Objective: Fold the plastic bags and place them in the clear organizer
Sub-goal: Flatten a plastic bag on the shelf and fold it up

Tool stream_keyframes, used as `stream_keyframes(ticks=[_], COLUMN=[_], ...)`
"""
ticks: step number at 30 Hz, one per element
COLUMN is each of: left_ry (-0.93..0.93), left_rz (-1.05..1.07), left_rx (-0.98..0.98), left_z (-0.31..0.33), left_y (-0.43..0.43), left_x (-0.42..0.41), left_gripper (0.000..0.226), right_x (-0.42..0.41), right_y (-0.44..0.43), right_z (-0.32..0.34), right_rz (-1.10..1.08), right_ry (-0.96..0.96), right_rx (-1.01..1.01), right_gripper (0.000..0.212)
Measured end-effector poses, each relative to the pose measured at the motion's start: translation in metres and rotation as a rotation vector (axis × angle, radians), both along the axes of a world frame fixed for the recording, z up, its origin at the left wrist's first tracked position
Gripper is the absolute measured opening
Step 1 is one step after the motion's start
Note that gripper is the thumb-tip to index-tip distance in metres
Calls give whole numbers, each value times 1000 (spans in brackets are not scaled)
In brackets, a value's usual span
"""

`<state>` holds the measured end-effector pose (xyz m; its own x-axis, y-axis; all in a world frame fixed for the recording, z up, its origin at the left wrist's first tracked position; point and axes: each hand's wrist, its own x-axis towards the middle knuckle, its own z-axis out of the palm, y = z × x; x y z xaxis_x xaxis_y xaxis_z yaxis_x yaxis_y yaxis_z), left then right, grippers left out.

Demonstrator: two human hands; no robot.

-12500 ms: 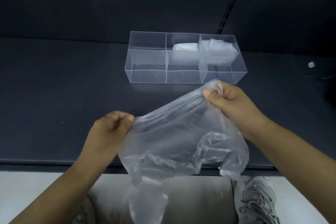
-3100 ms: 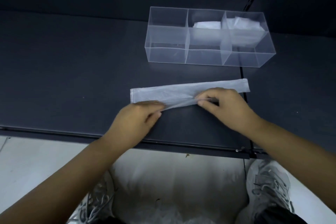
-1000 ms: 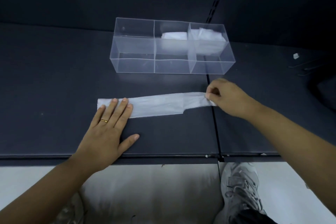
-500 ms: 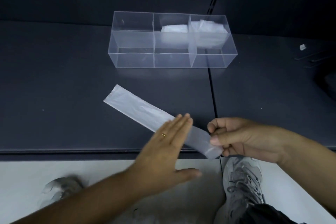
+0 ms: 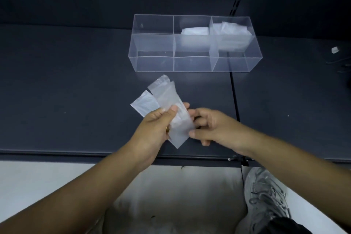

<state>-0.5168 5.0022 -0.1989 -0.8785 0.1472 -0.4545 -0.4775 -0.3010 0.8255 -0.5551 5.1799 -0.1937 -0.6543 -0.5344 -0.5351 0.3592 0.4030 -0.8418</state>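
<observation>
A clear plastic bag [image 5: 165, 99], folded into a narrow strip and doubled over on itself, is lifted off the dark table between both hands. My left hand [image 5: 158, 125] pinches it with the thumb on top near the fold. My right hand [image 5: 210, 126] grips the strip's near end from the right. The clear organizer [image 5: 191, 65] stands beyond, with three compartments. A folded bag [image 5: 194, 30] lies in the middle compartment and another folded bag [image 5: 228, 31] in the right one; the left compartment holds nothing.
The dark table [image 5: 76, 91] has a seam [image 5: 234, 104] running front to back just right of my hands. A small white piece [image 5: 334, 50] and thin dark cables lie at the far right. My grey shoe [image 5: 266, 194] shows below the table edge.
The long strip lay flat under my left palm half a second ago. Now it is folded over on itself and lifted, with both hands gripping it.
</observation>
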Motion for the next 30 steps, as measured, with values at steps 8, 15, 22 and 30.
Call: stream_keyframes(ticks=[8, 15, 22, 30], left_ry=[-248, -275, 540, 867], left_rz=[192, 436, 328, -453], left_rx=[-85, -190, -1005, -1278], left_z=[-24, -22, -15, -40], left_y=[-13, -38, -44, -17], left_x=[-9, -32, -10, 41], left_gripper=[22, 11, 23, 78], right_x=[6, 3, -2, -5], right_y=[-6, -4, -6, -7], right_z=[-18, -12, -8, 8], right_rz=[-131, -122, -99, -89], right_ry=[159, 87, 36, -130], right_rx=[291, 320, 316, 255], right_gripper=[17, 18, 18, 11])
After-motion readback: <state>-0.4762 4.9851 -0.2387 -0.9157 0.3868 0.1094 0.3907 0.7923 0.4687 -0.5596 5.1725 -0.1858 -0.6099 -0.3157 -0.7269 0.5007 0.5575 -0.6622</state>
